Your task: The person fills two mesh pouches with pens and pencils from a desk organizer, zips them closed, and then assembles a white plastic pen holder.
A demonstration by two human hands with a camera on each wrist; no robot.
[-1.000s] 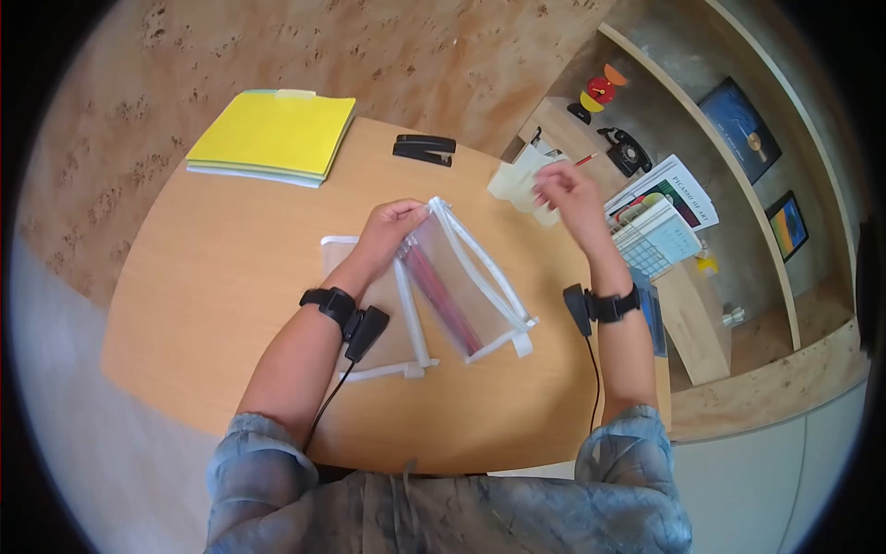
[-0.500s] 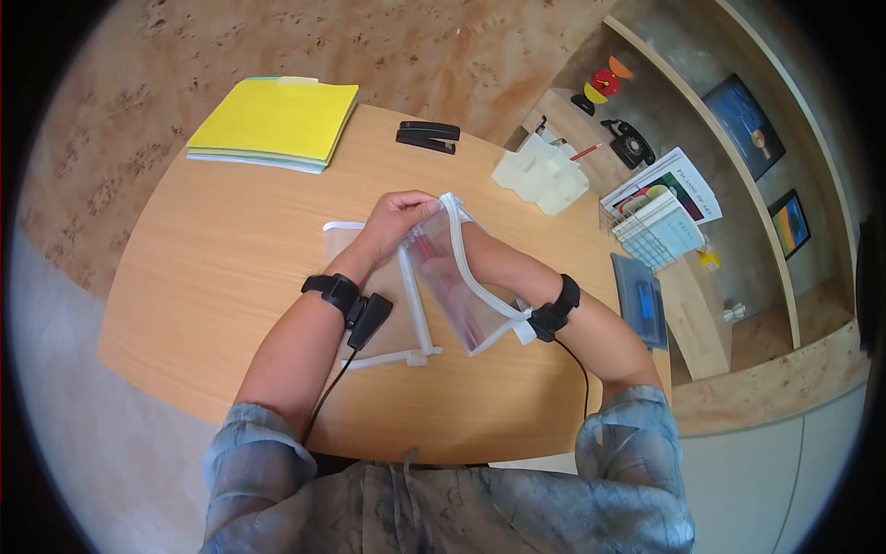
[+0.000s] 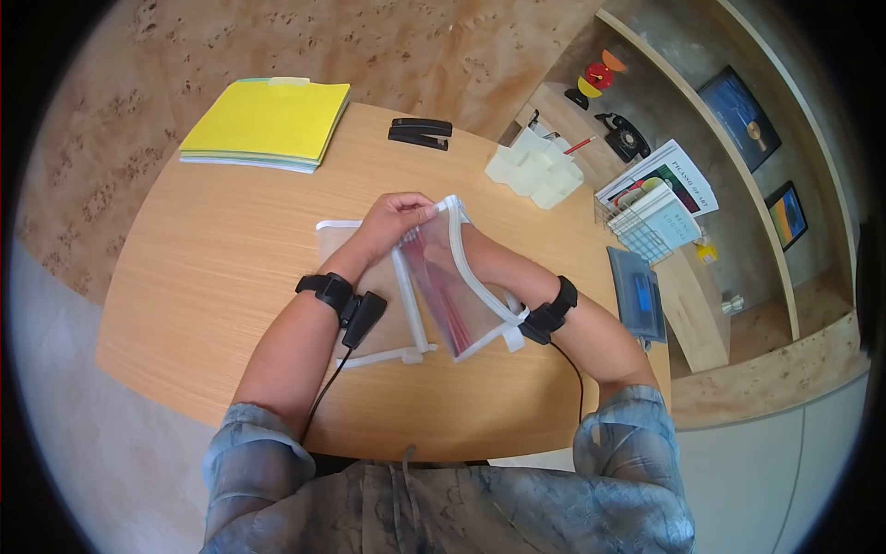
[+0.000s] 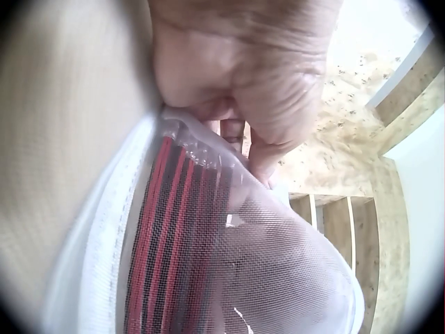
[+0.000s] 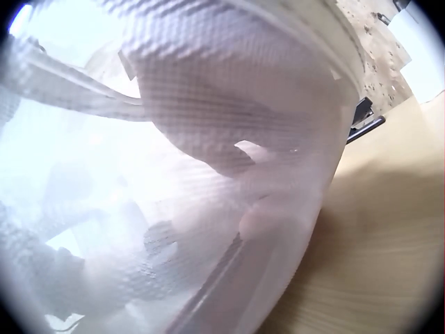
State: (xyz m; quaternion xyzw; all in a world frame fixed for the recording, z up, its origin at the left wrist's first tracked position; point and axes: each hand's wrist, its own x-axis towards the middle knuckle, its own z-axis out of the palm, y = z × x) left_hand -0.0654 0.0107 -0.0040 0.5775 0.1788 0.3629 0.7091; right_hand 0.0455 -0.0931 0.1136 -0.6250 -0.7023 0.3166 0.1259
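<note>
My left hand (image 3: pixel 397 224) pinches the top corner of a clear mesh pouch (image 3: pixel 475 309) with a white zip. Several red and dark sticks (image 4: pixel 163 229), like pencils, lie lengthwise in it, seen through the mesh beside the left hand (image 4: pixel 240 62). The right hand (image 3: pixel 472 254) is in the pouch's open mouth, the zip edge curving over the wrist. Mesh covers the right hand (image 5: pixel 208 104) in the right wrist view and blurs its fingers; whether it holds anything is unclear. A second mesh pouch (image 3: pixel 374 328) lies flat on the table beneath.
Yellow folders (image 3: pixel 268 120) are stacked at the table's far left, with a black stapler (image 3: pixel 420 133) to their right. A pale pen holder (image 3: pixel 535 168) stands at the back right. Beyond it are a wire rack (image 3: pixel 637 226) with booklets and a blue-grey case (image 3: pixel 637 295).
The right hand has come from beside the pen holder into the pouch, whose mouth has widened around the wrist. The left hand keeps its grip on the corner.
</note>
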